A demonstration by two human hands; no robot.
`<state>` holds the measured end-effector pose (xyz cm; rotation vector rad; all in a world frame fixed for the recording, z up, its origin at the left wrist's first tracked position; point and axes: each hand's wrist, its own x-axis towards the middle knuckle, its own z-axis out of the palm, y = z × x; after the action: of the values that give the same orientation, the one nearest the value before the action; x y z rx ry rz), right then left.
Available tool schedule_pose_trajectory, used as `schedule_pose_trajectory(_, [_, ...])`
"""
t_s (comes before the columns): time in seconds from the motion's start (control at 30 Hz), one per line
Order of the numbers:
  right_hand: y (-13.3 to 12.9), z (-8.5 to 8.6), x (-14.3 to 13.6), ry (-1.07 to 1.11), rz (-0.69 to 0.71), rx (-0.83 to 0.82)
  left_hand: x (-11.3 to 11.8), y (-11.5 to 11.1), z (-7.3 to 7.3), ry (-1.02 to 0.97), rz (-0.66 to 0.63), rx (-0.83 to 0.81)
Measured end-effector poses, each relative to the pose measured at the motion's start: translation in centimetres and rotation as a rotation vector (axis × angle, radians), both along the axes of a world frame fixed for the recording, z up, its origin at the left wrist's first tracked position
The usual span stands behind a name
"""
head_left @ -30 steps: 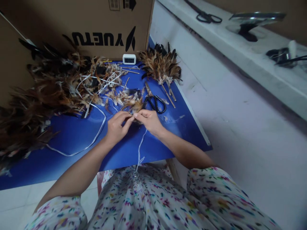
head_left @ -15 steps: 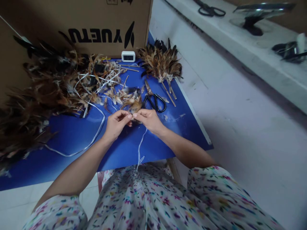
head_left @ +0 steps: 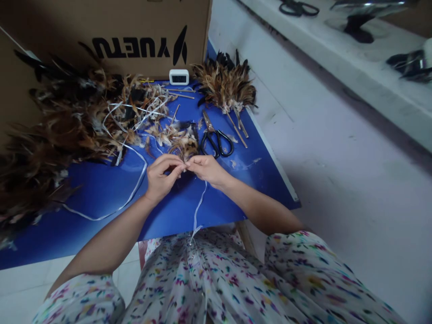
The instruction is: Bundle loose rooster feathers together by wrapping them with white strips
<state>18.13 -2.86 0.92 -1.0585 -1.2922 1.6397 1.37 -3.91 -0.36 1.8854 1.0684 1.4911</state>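
My left hand and my right hand meet over the blue tabletop, fingertips pinched together. Between them is a small bunch of brown feathers, its tips fanning out beyond my fingers and its base hidden by them. From under my right hand a white string runs down to the table's front edge and my lap. Just past my right hand lie scissors with black handles, blades pointing away. Loose feather tufts are scattered ahead of my left hand.
A large heap of brown and black feathers covers the left side, with white ribbon looping from it. Feather bunches on sticks lie at the back right. Behind stand a small white digital clock and a cardboard box. A wall borders the right.
Both hands stay at nearly the same spot. My left fingers have closed in further towards the right fingertips around the feather bunch. The view has shifted slightly.
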Motion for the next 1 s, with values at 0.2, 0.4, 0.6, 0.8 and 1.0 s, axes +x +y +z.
schedule_pose_trajectory(0.2, [0.2, -0.7, 0.4, 0.062, 0.118, -0.101, 0.1, -0.4, 0.3, 0.008, -0.044, 0.030])
schedule_pose_trajectory(0.4, [0.3, -0.6, 0.8, 0.100, 0.204, -0.126, 0.2, -0.6, 0.0, -0.056, -0.138, -0.062])
schedule_pose_trajectory(0.6, [0.6, -0.2, 1.6, -0.005, 0.185, -0.042, 0.3, -0.4, -0.1, -0.120, -0.174, -0.176])
schedule_pose_trajectory(0.8, [0.8, 0.5, 3.1, -0.321, 0.243, 0.347, 0.4, -0.1, -0.1, -0.148, -0.228, -0.328])
schedule_pose_trajectory(1.0, [0.4, 1.7, 4.1, -0.669, 0.211, 0.745, 0.4, 0.3, -0.3, -0.184, -0.240, -0.461])
